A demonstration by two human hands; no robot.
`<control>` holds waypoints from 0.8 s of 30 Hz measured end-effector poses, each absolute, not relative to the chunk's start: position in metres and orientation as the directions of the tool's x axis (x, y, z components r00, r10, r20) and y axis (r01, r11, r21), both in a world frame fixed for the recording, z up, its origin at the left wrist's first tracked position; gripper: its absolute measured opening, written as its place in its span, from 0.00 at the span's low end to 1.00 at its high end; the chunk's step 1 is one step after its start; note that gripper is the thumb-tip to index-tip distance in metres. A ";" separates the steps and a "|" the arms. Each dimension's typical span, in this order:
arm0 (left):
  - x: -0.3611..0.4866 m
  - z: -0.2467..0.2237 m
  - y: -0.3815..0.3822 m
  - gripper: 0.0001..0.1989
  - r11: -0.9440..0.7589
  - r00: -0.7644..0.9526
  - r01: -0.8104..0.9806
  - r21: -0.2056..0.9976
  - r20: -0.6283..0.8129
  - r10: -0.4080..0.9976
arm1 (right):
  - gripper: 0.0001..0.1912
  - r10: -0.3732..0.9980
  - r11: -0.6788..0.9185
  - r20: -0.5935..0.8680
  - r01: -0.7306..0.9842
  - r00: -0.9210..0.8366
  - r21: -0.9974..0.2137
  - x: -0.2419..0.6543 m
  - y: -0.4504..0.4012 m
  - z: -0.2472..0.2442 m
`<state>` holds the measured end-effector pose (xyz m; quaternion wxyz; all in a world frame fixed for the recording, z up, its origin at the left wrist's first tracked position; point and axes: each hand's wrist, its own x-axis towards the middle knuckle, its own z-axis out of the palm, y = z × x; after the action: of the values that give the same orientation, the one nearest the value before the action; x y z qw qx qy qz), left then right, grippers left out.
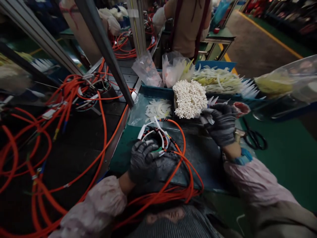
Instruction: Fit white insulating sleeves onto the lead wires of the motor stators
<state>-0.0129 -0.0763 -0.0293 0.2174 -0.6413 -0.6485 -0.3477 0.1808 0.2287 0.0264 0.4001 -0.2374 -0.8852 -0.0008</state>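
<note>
My left hand (145, 158), in a dark grey glove, has its fingers closed on the lower left side of a cable coil (163, 140). White sleeves and thin wires form the coil, and orange cables (183, 132) run from it down to a bundle near my body. My right hand (218, 124), gloved as well, is raised to the right of a block of white-tipped sticks (190, 99). Its fingers are bent together at a small pale, shiny piece that is too blurred to name. Left of the block, flat pale strips (158, 109) lie on a clear bag.
Black scissors (256, 137) lie right of my right hand. Behind the block stand a bin of yellowish-white strips (218, 79) and clear bags (173, 71). A metal post (106, 49) rises at left beside orange cable coils (74, 96). A person (188, 29) stands across.
</note>
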 end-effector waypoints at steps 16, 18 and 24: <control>-0.021 -0.027 -0.072 0.08 -0.108 -0.049 0.980 0.170 0.723 0.689 | 0.10 0.618 0.719 0.663 -0.037 -0.422 -0.694 0.167 0.203 0.047; -0.020 -0.027 -0.071 0.09 -0.108 -0.053 0.979 0.173 0.725 0.686 | 0.12 0.672 0.669 0.675 -0.142 -0.305 -0.730 0.171 0.179 0.066; -0.021 -0.028 -0.072 0.06 -0.112 -0.043 0.978 0.176 0.696 0.717 | 0.02 0.669 0.542 0.444 -0.017 -0.596 -0.840 0.191 0.106 0.086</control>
<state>-0.0205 -0.0716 -0.0278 0.1927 -0.6642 -0.6380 -0.3387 0.1907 0.1061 0.0861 0.3986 -0.2083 -0.7825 0.4306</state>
